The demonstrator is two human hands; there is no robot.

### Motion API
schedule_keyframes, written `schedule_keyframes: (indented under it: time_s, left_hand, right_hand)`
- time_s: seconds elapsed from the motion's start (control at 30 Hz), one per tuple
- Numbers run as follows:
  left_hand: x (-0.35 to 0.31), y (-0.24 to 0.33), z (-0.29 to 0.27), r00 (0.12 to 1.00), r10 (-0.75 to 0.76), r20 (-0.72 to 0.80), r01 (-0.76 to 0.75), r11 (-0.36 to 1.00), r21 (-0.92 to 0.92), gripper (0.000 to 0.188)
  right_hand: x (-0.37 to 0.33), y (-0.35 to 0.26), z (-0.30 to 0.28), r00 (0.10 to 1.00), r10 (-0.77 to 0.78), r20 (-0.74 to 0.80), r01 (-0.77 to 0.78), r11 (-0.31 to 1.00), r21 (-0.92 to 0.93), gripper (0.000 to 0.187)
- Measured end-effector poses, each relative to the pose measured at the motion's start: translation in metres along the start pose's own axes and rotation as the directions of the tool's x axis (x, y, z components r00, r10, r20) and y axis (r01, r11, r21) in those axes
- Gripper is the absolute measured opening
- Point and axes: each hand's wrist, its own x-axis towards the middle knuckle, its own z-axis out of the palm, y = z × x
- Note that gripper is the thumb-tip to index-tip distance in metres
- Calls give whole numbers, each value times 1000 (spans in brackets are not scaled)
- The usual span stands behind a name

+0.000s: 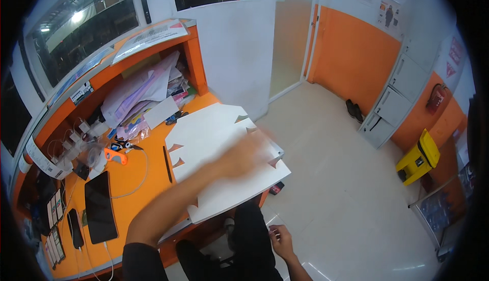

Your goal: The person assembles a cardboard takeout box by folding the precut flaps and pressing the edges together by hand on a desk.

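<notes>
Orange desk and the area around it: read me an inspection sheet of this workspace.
Surface: orange desk, partly covered.
Work things: white board, notched edges, overhanging the desk.
Clutter: dark tablet, thin black stick, orange tool, heaped papers.
Hands: left hand motion-blurred over the board, contact unclear; right hand beside the leg, fingers loosely bent, nothing seen in it.
Cables: white cable at the tablet's lower edge; others nearby.
Surroundings: yellow bin, grey lockers, dark shoes, fire extinguisher.

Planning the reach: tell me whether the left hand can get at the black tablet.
Probably yes. The left hand, blurred over the white board, would have to swing leftward, but the black tablet lies uncovered on the orange desk, and nothing tall seems to stand between.
</notes>
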Motion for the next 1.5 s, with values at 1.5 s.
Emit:
schedule_keyframes:
  time_s: [1.5]
  left_hand:
    - [-109,-185,-61,753,-620,-222,656,677,334,72]
  right_hand:
    - [56,-127,44,940,-150,308,-187,529,828,61]
